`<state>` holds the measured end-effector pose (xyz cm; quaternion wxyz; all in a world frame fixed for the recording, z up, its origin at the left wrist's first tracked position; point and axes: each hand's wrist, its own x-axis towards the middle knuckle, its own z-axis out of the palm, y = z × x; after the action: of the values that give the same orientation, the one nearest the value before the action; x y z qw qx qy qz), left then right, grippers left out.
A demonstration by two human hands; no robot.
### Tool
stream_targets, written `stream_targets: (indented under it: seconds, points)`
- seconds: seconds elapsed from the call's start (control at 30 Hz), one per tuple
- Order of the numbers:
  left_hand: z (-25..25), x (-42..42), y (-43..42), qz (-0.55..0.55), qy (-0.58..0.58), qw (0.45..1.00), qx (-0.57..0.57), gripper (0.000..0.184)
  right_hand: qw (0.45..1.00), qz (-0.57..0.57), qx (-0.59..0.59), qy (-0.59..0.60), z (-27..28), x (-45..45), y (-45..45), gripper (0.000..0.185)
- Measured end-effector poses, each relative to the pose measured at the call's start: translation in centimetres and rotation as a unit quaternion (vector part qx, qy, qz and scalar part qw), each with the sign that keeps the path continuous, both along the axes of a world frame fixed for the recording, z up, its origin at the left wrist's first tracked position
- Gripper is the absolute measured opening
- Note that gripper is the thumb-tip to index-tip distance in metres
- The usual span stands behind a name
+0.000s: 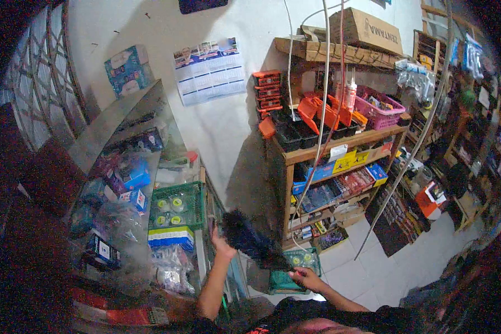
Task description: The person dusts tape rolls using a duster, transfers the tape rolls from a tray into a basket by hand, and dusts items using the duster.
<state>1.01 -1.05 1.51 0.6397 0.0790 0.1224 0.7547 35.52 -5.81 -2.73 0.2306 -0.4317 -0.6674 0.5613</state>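
Note:
A dark, fluffy feather duster [253,239] slants across the middle of the view. My right hand [306,279] is closed around its lower right end. Its bushy head reaches up to the left, close beside my left hand [222,245]. That left hand is at the side edge of the display counter [207,192], fingers stretched upward; whether they touch the counter I cannot tell. On the counter sit a green basket [192,192] with several round lidded tubs, a blue, white and yellow box [171,238] and clear plastic packs [172,270].
A wooden shelf [288,161] carries black bins, orange lids and a pink basket [381,114]. Another green basket [275,281] is low, behind my right hand. Cables [321,133] hang down in front of the shelf. A calendar [210,72] is on the wall.

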Motion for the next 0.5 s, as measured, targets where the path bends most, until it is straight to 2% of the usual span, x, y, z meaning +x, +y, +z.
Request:
stream_targets:
  seconds: [0.03, 0.07, 0.1, 0.2, 0.23, 0.27, 0.3, 0.33, 0.37, 0.43, 0.47, 0.5]
  points:
    - [1.4, 0.6, -0.5, 0.001, -0.027, 0.999, -0.022, 0.059, 0.998, 0.052, -0.031, 0.002, 0.9, 0.4, 0.1, 0.038]
    - [-1.5, -0.7, 0.8, -0.036, 0.036, 0.999, 0.017, 0.06, 0.993, 0.103, -0.062, 0.003, 1.6, 0.7, 0.4, 0.037]
    - [-7.0, -2.8, 3.0, -0.072, 0.098, 0.991, 0.056, 0.061, 0.992, 0.121, -0.019, 0.023, 1.3, 0.9, 0.6, 0.033]
    - [-4.5, -1.9, 1.7, 0.054, 0.34, 0.938, -0.026, 0.058, 0.995, 0.021, -0.077, 0.066, 3.0, 1.2, 0.1, 0.031]
    - [-3.4, -1.6, 1.0, 0.03, 0.141, 0.989, -0.041, 0.058, 0.998, 0.032, -0.039, 0.029, 2.9, 1.3, 0.5, 0.032]
    - [-2.4, -1.3, 0.6, 0.005, -0.067, 0.996, -0.054, 0.058, 0.998, 0.027, -0.052, 0.019, 2.7, 1.6, 0.4, 0.031]
    - [-1.5, -1.1, 0.5, -0.008, -0.081, 0.995, -0.066, 0.062, 0.998, 0.023, -0.065, 0.008, 4.3, 1.2, -0.1, 0.03]
    - [-1.1, -1.3, 0.4, 0.006, 0.013, 0.999, -0.041, 0.063, 0.997, 0.018, -0.079, -0.004, 5.1, 1.3, -0.4, 0.029]
    - [-0.8, -1.7, 0.3, 0.019, 0.106, 0.994, -0.018, 0.065, 0.998, 0.063, 0.016, 0.021, 3.1, 2.0, 0.3, 0.028]
    - [-0.4, -1.2, 0.0, 0.025, 0.09, 0.996, -0.001, 0.066, 0.999, -0.002, -0.036, 0.002, 3.0, 1.9, 0.0, 0.029]
    - [-0.3, -1.0, -0.3, 0.022, -0.016, 1.0, -0.004, 0.067, 0.997, -0.035, -0.067, -0.008, 2.3, 1.7, -0.8, 0.029]
    - [-0.4, -1.0, -0.2, 0.023, -0.04, 0.998, -0.03, 0.066, 0.998, -0.024, -0.057, -0.022, 2.0, 1.4, -0.9, 0.029]
